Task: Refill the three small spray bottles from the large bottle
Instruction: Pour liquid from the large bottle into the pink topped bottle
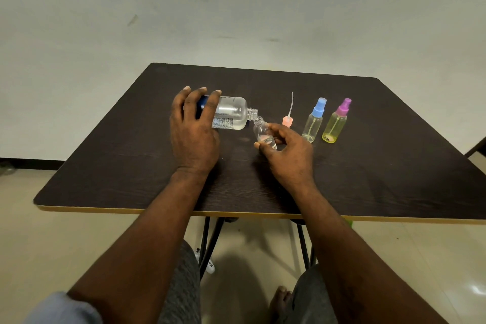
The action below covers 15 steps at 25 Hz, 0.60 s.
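Dark table; left hand tight round half-hidden large bottle, right hand round small bottle, perhaps part-filled.

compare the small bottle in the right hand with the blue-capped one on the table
The held bottle has an open neck, its spray top off; the blue-capped bottle has its top on. The held bottle tilts, gripped by the right hand, under the mouth of the large bottle; the blue-capped bottle stands upright, untouched. Both are small and clear.
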### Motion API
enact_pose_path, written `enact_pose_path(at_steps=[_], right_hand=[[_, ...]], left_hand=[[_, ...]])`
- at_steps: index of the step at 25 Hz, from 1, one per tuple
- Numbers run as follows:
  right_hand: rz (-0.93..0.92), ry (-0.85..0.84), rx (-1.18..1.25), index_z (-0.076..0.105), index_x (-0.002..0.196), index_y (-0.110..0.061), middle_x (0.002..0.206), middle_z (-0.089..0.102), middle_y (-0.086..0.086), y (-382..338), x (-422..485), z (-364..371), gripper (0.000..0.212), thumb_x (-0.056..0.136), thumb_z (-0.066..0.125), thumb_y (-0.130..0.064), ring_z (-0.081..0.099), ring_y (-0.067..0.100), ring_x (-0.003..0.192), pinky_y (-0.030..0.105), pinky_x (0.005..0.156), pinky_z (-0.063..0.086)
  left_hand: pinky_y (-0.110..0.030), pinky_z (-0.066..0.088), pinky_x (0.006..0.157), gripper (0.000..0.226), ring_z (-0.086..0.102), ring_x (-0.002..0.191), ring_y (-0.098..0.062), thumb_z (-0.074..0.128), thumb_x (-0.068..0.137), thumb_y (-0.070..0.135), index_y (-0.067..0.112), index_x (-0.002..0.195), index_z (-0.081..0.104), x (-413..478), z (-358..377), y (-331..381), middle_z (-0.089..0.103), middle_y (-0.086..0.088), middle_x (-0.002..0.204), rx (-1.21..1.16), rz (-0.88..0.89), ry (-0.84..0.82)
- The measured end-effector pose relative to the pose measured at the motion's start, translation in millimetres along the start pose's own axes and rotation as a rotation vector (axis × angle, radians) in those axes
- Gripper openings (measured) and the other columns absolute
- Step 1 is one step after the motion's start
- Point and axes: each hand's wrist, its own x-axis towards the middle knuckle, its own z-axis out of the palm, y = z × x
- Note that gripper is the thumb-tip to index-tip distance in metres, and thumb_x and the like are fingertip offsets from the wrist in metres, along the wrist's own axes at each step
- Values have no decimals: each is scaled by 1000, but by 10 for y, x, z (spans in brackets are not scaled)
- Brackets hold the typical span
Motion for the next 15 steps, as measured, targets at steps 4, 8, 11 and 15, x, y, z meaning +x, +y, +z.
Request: enact_pose_path(at_steps=[4, 8, 11, 15], right_hand=[[0, -2, -6, 74, 128, -21, 116, 76, -11, -4, -1, -8, 48, 82, 87, -19, 70, -2, 103, 15, 96, 54], [11, -7, -8, 74, 128, -20, 117, 76, -11, -7, 1, -5, 48, 82, 87, -20, 70, 0, 104, 20, 97, 55], [9, -6, -4, 74, 127, -21, 115, 76, -14, -7, -3, -3, 47, 82, 87, -19, 69, -2, 102, 20, 97, 55], [8, 0, -7, 74, 126, -22, 115, 76, -13, -9, 1, 3, 47, 81, 87, -19, 69, -2, 103, 21, 98, 55]], left_hand=[[-55, 42, 111, 58, 37, 145, -40, 51, 87, 4, 15, 143, 61, -1, -11, 15, 52, -14, 149, -1, -4, -9], [-54, 42, 112, 61, 36, 146, -39, 55, 86, 0, 16, 144, 60, -3, -14, 14, 51, -14, 150, 0, -8, -16], [-54, 43, 112, 60, 37, 146, -40, 56, 87, -1, 16, 144, 61, -3, -11, 11, 52, -14, 149, -1, -3, -3], [-54, 43, 112, 58, 37, 146, -39, 52, 88, 3, 16, 143, 61, -6, -7, 7, 52, -14, 149, 4, 4, 2]])
